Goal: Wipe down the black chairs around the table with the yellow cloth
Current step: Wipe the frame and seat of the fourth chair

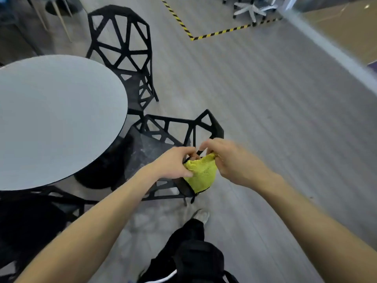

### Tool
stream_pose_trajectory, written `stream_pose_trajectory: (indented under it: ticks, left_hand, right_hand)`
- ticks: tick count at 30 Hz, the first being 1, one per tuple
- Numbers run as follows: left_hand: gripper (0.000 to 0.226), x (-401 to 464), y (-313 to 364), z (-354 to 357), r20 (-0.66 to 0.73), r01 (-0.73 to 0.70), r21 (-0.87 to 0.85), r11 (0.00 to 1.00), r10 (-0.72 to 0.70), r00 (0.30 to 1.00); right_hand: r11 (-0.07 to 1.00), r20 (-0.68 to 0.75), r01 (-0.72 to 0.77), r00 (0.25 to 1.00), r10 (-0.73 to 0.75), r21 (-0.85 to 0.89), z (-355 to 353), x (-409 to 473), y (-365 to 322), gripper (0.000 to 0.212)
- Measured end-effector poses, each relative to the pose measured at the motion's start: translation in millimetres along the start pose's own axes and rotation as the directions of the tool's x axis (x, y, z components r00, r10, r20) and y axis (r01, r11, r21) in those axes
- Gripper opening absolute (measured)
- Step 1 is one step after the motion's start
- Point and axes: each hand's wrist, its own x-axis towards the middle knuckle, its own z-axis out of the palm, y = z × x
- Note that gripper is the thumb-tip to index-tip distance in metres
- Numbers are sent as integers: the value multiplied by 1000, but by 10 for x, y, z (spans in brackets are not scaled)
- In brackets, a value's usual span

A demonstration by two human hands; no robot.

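Both hands grasp the yellow cloth [202,173] above the nearest black chair [163,139]: the left hand [173,164] pinches its left edge, the right hand [226,158] its top corner. Three black chairs ring the round grey table [57,119], the second [124,48] beyond and the third [30,217] at lower left. Striped floor tape [214,34] and a white swivel-chair base [252,8] lie well apart.

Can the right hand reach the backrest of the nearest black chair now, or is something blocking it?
Probably yes. The right hand is just above the nearest black chair, with nothing between them. However, both it and the left hand are gripping the yellow cloth, seemingly rearranging it first.
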Motion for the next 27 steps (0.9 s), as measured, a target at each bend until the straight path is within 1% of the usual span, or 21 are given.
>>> stream_pose_trajectory:
  ticks: [2,3,5,8,10,12,13,14,16,18,19,20,21,22,23,24,25,26,27]
  left_hand:
    - [34,332,75,-46,-9,47,-74,996,-47,999]
    - [33,452,118,-54,-26,51,-130,990,-55,998]
    - [34,602,264,-114,-44,70,-188,980,-80,996]
    - [33,882,472,-270,-58,116,-171,978,-128,990]
    - [40,1139,515,-335,-106,140,-119,983,-153,982]
    - [62,1370,469,-308,-131,210,-15,978,-210,969]
    - [72,1444,413,-249,-140,266,37,963,-259,956]
    - [77,1504,358,-160,-159,334,61,941,-321,934]
    - [75,1542,261,73,-184,453,46,890,-438,880]
    - [69,1474,219,364,-203,572,-3,820,-560,803]
    - [66,1407,241,515,-223,629,-42,776,-621,751]
    - [63,1327,272,677,-247,678,-92,730,-676,694]
    - [59,1244,297,859,-271,718,-146,681,-725,633]
    - [54,1171,345,1025,-282,757,-192,625,-774,567]
    - [47,1098,387,1184,-281,789,-225,571,-814,509]
    - [42,1029,430,1328,-280,808,-261,528,-843,460]
    - [43,970,470,1464,-285,816,-300,495,-862,418]
    - [49,919,535,1593,-292,819,-331,468,-877,383]
    - [58,894,599,1718,-290,827,-347,442,-889,353]
  right_hand:
    - [993,-21,-91,995,93,73,-205,101,367,44]
    - [986,-24,-124,992,128,110,-274,149,579,40]
    - [973,-16,-178,983,182,150,-348,235,1001,46]
    - [946,-2,-252,966,258,206,-445,423,1501,45]
    - [927,18,-279,959,284,249,-456,625,1788,46]
    - [909,113,-326,945,306,261,-341,857,2137,50]
    - [901,183,-360,929,322,243,-245,944,2295,52]
    - [897,265,-386,907,327,214,-138,1050,2484,53]
    - [908,389,-394,866,314,145,72,1246,2824,55]
    - [925,455,-360,849,269,126,198,1401,3015,63]
    - [943,473,-311,853,221,119,200,1474,3029,69]
    - [972,484,-214,863,144,92,186,1540,3023,75]
    - [997,470,-59,882,31,45,152,1579,3007,81]
    - [990,415,144,901,-130,-3,113,1617,2980,83]
    - [928,348,370,875,-336,-34,77,1658,2924,81]
    - [818,298,573,789,-537,-43,81,1717,2849,79]
    - [688,299,724,666,-683,-41,148,1783,2772,77]
    - [557,353,829,534,-769,-41,265,1828,2672,77]
    - [439,441,897,411,-798,-40,431,1856,2575,78]
